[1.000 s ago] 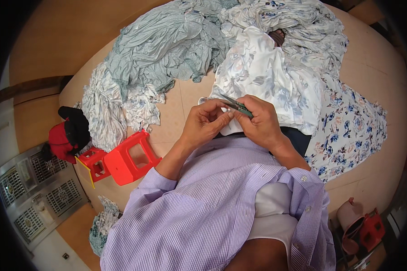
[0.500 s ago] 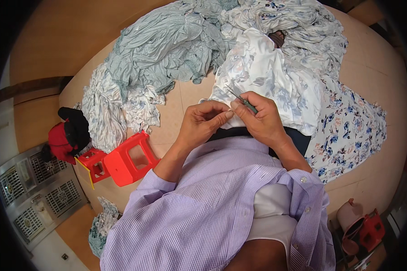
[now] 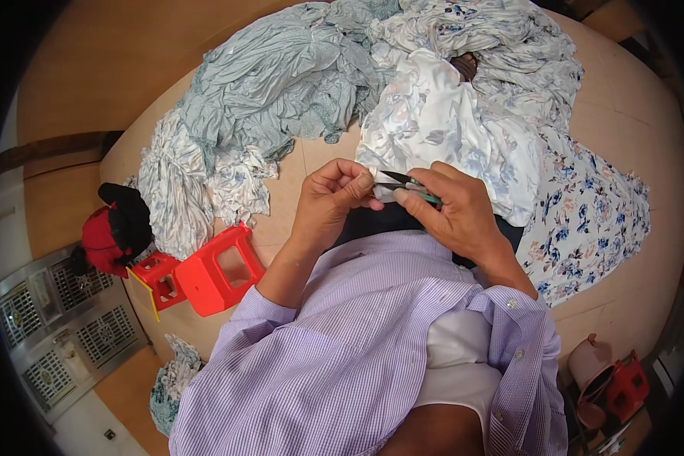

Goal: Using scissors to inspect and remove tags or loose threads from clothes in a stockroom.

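My right hand (image 3: 463, 209) is closed around a pair of thread snips (image 3: 397, 178) with dark blades and a greenish handle. The blades are apart and point left toward my left fingertips. My left hand (image 3: 328, 201) pinches the edge of a white fabric (image 3: 444, 125) with pale blue-grey flowers, which is spread over my lap. A small bit of that cloth shows at the blades. What exactly lies between the blades is too small to tell.
Heaps of grey-green cloth (image 3: 281, 83) and white floral cloth (image 3: 501, 45) lie ahead on the tiled floor. More floral fabric (image 3: 585, 220) spreads to my right. Red plastic stools (image 3: 213, 285) and a red-and-black bundle (image 3: 108, 235) are at left. A pink bucket (image 3: 589, 361) stands lower right.
The snips have swung from pointing up and away to pointing left, and their blades have come to my left fingertips. My left hand has shifted slightly and now grips the cloth edge.
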Demonstrator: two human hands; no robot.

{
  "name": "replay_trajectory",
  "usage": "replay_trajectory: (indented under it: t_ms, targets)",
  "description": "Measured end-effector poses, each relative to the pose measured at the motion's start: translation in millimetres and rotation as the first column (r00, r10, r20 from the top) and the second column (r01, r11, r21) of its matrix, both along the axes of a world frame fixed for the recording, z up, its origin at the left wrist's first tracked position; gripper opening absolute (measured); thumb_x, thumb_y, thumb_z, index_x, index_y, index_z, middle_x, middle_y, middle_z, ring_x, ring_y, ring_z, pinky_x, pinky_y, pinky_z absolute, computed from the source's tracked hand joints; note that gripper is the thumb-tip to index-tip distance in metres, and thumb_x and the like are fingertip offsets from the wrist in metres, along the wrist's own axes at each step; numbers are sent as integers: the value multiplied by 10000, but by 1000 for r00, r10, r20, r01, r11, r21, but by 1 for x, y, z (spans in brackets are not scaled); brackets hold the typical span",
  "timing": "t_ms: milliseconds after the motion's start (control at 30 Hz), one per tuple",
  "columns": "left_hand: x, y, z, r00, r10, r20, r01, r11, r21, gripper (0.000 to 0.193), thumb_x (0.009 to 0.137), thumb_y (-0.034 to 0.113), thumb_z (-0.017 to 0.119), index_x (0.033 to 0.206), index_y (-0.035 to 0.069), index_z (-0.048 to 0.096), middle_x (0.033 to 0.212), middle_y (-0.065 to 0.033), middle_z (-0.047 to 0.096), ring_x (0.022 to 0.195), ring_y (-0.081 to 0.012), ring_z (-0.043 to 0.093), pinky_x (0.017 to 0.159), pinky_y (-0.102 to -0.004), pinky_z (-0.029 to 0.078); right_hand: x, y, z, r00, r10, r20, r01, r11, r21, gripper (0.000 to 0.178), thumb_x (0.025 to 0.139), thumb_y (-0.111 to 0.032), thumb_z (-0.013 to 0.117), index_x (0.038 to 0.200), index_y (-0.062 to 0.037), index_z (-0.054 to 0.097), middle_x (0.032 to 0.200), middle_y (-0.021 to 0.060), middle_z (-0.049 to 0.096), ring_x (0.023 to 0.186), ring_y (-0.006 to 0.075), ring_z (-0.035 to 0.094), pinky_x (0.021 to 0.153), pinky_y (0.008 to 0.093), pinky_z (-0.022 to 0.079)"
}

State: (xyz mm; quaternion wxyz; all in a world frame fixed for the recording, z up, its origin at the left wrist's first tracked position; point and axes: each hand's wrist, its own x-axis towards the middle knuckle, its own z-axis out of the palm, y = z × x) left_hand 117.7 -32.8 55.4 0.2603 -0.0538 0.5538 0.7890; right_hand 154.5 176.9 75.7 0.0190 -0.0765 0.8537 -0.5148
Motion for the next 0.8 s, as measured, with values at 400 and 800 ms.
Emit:
replay_trajectory:
  t_ms: [400,800]
  targets:
    - [3,-1,4,998,18,66,-27,989,146,130,904,93,631,951,-11,568,797,-86,622,720,-152,645,709,-296,606,5,-8,17,985,70,-155,-11,935,353,229,810,-219,708,957,-53,652,713,37,503,498,179,461,452,296,372]
    - [7,-1,7,1000,23,11,-24,997,68,113,882,64,649,933,-13,584,805,-93,622,709,-159,642,703,-317,611,7,-14,21,979,88,-185,0,905,426,189,815,-215,696,924,-71,639,714,31,484,495,185,473,448,304,389]
